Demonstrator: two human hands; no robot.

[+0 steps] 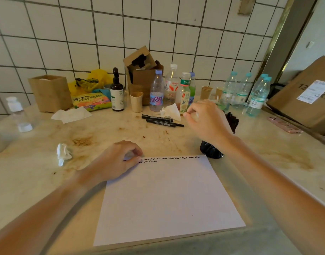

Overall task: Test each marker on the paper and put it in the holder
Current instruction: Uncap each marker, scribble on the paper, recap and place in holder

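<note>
On the counter: a white paper lies just before the person, a row of black squiggles and the start of a second along its far edge.
Done so far: judging by those marks, many markers are already tested — the black mesh holder at the paper's far right corner is packed with dark marker ends.
Left to do: two black markers lie side by side beyond the paper, near a crumpled tissue; these look untested.
Left hand: fingers curled, resting on the paper's far left corner, pinning it; nothing grasped.
Right hand: raised over the holder, grip loosely curled — seemingly empty, reaching toward the markers.
</note>
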